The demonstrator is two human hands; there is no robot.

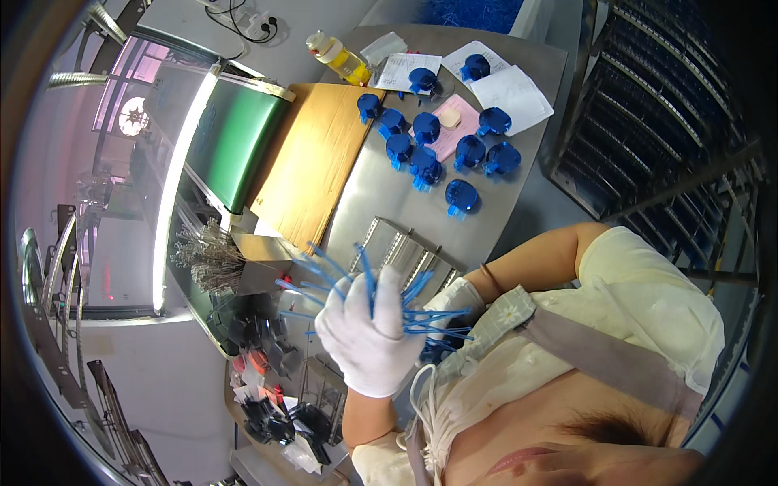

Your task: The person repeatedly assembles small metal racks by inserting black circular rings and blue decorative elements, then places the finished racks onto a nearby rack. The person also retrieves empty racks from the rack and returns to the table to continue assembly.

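Close in front of me, my left hand (369, 336) has fingers clamped on thin blue strands (416, 284), my right hand (456, 301) half-hidden, grip can't tell; likely bunching them, next move needs ends kept together.

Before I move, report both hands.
Left hand: closed, holding thin blue strands.
Right hand: partly hidden beside the strands; cannot tell whether open or closed.

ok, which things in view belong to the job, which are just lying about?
Likely the job:
thin blue strands in the gloved left hand
matching blue pieces on the metal table

Probably just lying about:
yellow bottle
loose papers
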